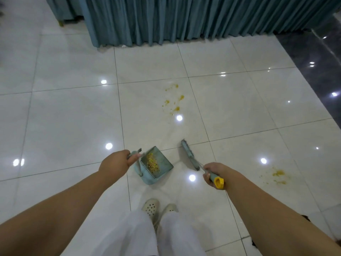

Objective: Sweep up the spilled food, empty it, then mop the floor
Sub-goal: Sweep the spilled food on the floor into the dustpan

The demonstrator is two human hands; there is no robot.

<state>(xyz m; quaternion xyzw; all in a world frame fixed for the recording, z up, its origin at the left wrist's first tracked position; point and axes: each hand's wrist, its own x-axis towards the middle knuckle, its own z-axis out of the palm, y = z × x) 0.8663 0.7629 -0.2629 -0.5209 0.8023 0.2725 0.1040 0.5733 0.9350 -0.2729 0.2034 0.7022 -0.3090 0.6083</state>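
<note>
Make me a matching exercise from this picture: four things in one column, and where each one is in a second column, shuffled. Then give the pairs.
Things:
1. dustpan
2. broom
3. yellow smears
4. curtain

Places:
A. held by the right hand
B. hanging at the far edge of the white floor
C. on the tiles beyond the dustpan
D. held by the left hand, with food scraps inside

Pairs: 1-D, 2-A, 3-C, 4-B

No writing, label, brand or number can be read anywhere in this view.
</note>
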